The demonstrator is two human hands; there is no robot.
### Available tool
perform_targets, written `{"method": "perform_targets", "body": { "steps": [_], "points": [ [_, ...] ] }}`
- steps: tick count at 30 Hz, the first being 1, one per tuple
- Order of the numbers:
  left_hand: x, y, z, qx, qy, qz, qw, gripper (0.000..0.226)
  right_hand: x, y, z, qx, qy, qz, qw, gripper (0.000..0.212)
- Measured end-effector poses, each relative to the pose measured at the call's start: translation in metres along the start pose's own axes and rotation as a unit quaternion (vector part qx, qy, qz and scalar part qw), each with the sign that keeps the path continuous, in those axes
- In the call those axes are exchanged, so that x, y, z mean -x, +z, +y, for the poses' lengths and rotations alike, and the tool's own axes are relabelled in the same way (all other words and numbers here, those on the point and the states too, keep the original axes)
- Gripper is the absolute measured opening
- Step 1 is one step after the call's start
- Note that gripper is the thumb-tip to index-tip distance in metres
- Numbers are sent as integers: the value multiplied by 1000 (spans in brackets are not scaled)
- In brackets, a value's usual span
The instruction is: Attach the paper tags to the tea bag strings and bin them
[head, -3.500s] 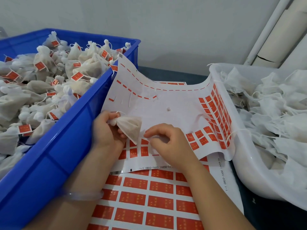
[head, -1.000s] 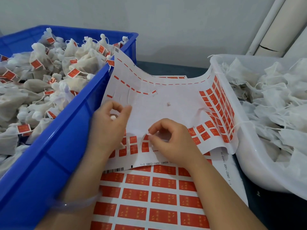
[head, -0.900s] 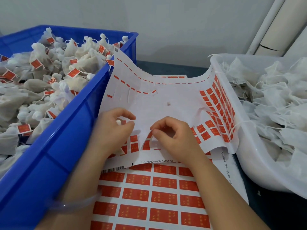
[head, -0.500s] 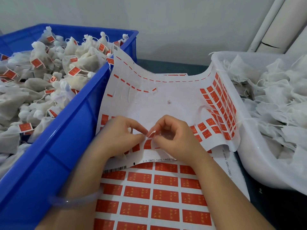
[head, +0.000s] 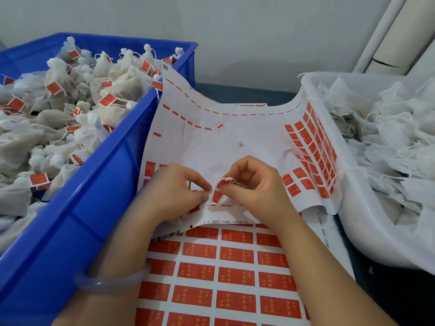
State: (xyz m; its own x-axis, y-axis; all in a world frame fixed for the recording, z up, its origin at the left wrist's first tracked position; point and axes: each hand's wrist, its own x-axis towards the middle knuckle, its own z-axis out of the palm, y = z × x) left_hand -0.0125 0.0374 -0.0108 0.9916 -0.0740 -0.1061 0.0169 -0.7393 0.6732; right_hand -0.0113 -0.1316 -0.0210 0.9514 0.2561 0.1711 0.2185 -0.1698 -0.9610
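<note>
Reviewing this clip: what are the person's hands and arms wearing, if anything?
No sleeves or gloves are in view. The left hand and right hand are bare, with no rings that I can see. A smooth, translucent pale lilac bangle circles the left wrist.

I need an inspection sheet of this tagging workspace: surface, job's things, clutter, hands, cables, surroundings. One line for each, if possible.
Surface: dark table, little of it shows.
Job's things: used sheet curls between blue crate of tagged tea bags and white tub of untagged bags; full sheet beneath.
Clutter: small white scrap on the used sheet.
Hands: right hand pinches a half-peeled red tag; left hand fingertips beside it, grip unclear; bracelet on left wrist.
Cables: nothing seen.
Surroundings: pale wall, pipes at right.
</note>
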Motion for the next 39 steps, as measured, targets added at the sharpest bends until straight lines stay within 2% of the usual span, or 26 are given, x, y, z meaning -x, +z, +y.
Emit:
{"method": "perform_targets", "body": {
  "steps": [8,13,16,20,27,32,39],
  "points": [
    [-1,1,-1,-11,3,6,1000,31,-2,1,0,-8,15,12,1000,19],
    [2,-3,-3,38,-3,-6,999,36,-2,1,2,1,6,-3,1000,31],
    [4,-6,-2,70,-1,-18,997,28,-1,1,4,21,2,-25,999,39],
    [6,-6,0,54,-1,-22,998,15,-1,6,5,67,-12,-27,997,45],
    [4,-5,-1,33,-7,-25,999,13,-2,8,6,72,-40,11,997,44],
    [1,-4,-6,24,-11,17,1000,20,-2,8,8,90,-45,15,995,43],
    [5,-3,-2,2,24,24,999,30,-3,7,11,90,-45,12,995,31]
  ]
}}
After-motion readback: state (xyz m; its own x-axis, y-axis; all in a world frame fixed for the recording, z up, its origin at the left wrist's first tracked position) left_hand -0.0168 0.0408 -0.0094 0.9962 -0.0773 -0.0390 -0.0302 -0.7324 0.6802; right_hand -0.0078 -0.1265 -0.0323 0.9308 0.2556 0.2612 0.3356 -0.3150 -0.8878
